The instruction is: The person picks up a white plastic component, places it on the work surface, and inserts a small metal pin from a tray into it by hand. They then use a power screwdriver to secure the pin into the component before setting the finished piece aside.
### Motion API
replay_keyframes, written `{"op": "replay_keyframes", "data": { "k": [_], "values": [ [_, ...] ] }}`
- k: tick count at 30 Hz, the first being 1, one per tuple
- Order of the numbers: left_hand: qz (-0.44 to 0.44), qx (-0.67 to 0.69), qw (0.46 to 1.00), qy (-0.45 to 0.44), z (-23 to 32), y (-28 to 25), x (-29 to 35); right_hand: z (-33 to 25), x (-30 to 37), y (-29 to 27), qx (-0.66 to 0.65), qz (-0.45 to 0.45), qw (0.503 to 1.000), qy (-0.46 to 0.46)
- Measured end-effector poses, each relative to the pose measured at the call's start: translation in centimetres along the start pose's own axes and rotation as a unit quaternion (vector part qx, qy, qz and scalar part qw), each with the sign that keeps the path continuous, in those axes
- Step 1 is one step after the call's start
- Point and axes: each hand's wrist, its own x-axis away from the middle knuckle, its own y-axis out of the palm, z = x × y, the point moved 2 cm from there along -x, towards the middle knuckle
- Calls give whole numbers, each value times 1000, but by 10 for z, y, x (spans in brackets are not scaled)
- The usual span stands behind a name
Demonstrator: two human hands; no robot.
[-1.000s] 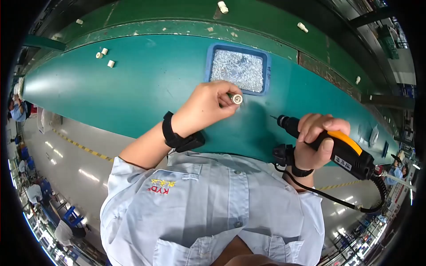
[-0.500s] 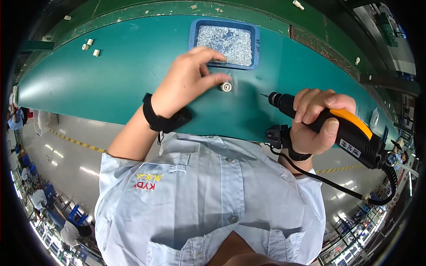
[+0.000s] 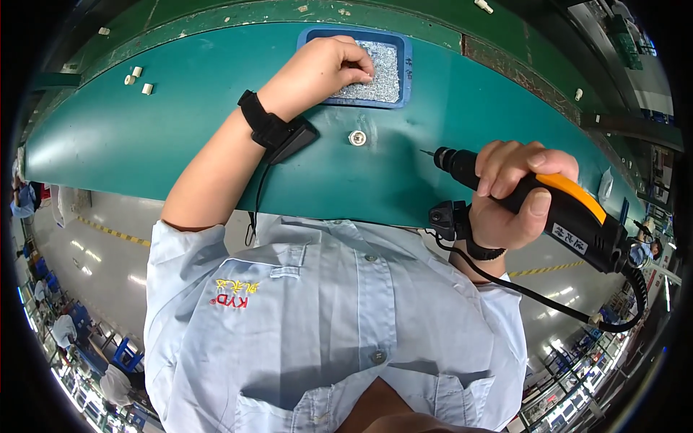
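Over the blue tray [image 3: 406,81] of small silver screw-like pieces [image 3: 385,70], my left hand [image 3: 325,68] is bent down, its thumb and fingertips pinched together among the pieces. Whatever lies between those fingertips is too small to make out. A small white round fitting with a metallic centre [image 3: 357,138] stands on the green mat just below the tray, untouched. My right hand [image 3: 505,180] is wrapped round a black and orange electric screwdriver [image 3: 574,198], its thin bit pointing left toward the fitting and well apart from it.
Several small white cylinders [image 3: 137,72] lie on the green mat [image 3: 195,123] at the far left and along the table's raised back edge. A black cable [image 3: 548,309] runs from my right wrist to the screwdriver's coiled cord [image 3: 639,292]. A clear bag [image 3: 605,184] lies at the right.
My left hand has moved up from beside the white fitting into the tray, and its spread fingers have closed into a pinch. The right hand and screwdriver have hardly moved.
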Motion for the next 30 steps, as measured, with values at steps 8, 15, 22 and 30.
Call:
{"op": "replay_keyframes", "data": {
  "k": [8, 15, 22, 30],
  "values": [
    [50, -14, 998, -39, 8, -7, 9, 2, -4, 6, -40, -11, 999, 5],
    [107, 51, 991, -67, 6, -4, 18, -1, -10, 14, -42, -24, 999, 4],
    [174, 226, 952, -108, 23, -7, 32, -3, -16, 20, -71, -70, 995, -7],
    [107, 301, 933, -164, 60, 4, 69, -5, -21, 33, -127, -116, 984, -50]
  ]
}}
